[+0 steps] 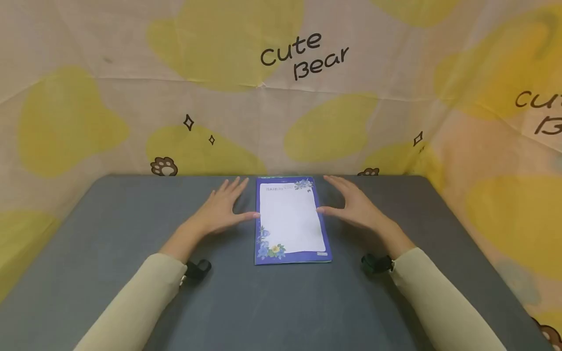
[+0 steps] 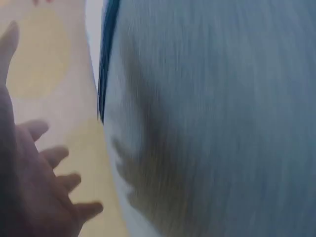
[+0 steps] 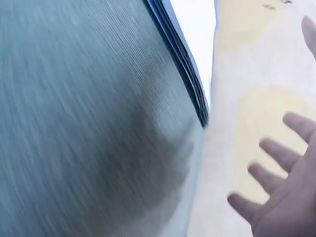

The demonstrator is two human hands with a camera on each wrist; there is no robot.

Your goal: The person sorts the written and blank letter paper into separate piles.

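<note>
A purple-bordered booklet or pad (image 1: 291, 219) with a blank white middle and printed blue flowers lies flat at the far middle of the table. Its edge (image 3: 180, 54) shows several thin layers in the right wrist view. My left hand (image 1: 221, 208) hovers on its left side, fingers spread and straight, the thumb tip appearing at the border. On the other side is my right hand (image 1: 356, 207), likewise spread, its thumb pointing at the right border. Both wrist views show the left palm (image 2: 42, 197) and right palm (image 3: 291, 212) raised, holding nothing; thumb contact is unclear.
The grey table (image 1: 290, 312) ends just behind the booklet. A cloth backdrop (image 1: 228, 112) with yellow patches and lettering hangs behind and along the sides. A dark band with a small device (image 1: 199, 269) is on the left wrist, and another device (image 1: 376, 263) is on the right.
</note>
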